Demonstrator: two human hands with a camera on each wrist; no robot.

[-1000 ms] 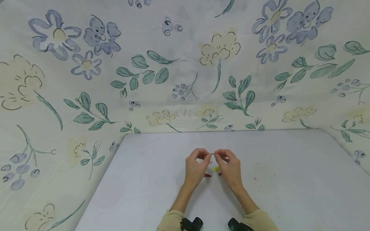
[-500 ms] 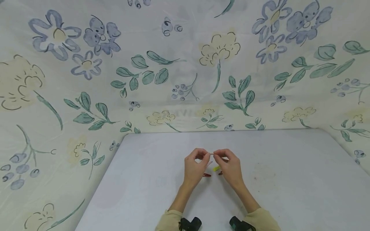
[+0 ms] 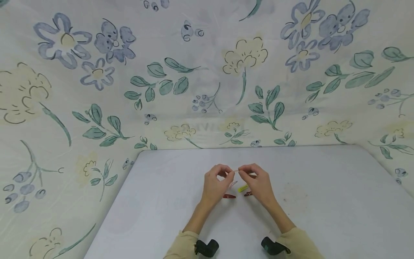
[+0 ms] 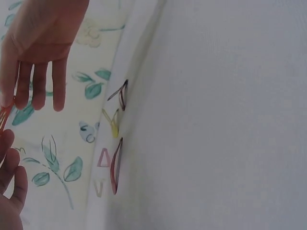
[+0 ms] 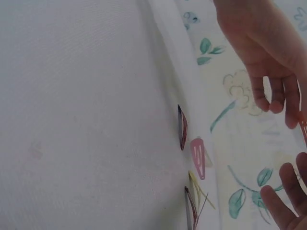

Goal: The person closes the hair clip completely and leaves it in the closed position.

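An orange snap hair clip point(image 4: 4, 117) is pinched at one end by the fingertips of my left hand point(image 3: 213, 185) and at the other by those of my right hand point(image 3: 261, 185). In the head view it is a thin line point(image 3: 236, 171) raised above the table. Below the hands lie a dark red hair clip point(image 3: 229, 196) on the left, a yellow clip point(image 3: 243, 188) and another dark red clip point(image 3: 248, 193) on the right. The right wrist view shows a pink clip point(image 5: 198, 158) between them. The yellow clip and the right dark red one look splayed apart.
A faint cream clip point(image 4: 99, 188) lies beside the pink one in the left wrist view. The white table point(image 3: 152, 201) ends at a flower-patterned cloth point(image 3: 200, 118) behind and on the left. Dark wrist cameras point(image 3: 207, 248) sit at the sleeves.
Both forearms have swung slightly outward and the hands have risen a little, uncovering more of the clips on the table. The orange hair clip stays pinched between both hands.
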